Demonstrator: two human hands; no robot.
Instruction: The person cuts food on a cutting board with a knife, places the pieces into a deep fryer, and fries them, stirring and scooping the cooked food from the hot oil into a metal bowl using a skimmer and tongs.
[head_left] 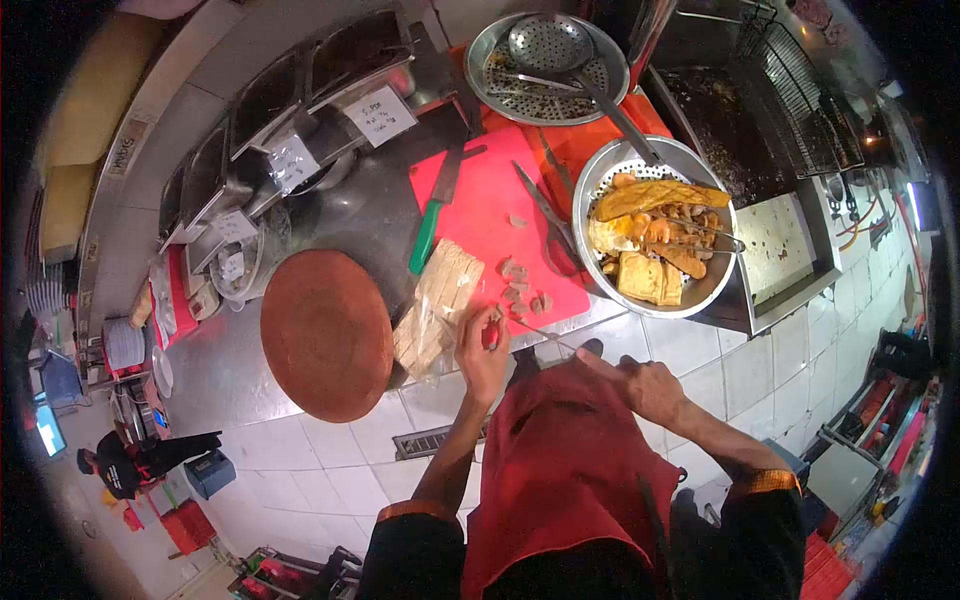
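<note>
My left hand (482, 352) is closed at the near edge of the pink cutting board (490, 215), its fingers round something small. My right hand (640, 385) grips the dark handle of a thin skewer-like tool (545, 334), whose tip points toward my left hand. Several small brown pieces (515, 285) lie on the board beside them. A bundle of wooden sticks in clear plastic (440, 305) rests left of my left hand. Farther back on the board are a green-handled knife (436, 215) and dark scissors (550, 220).
A steel colander (722, 255) of fried food stands right of the board, near a fryer (735, 130). Another colander (480, 75) with a skimmer is behind. A round brown board (326, 335) lies left. Another person (125, 465) is far left.
</note>
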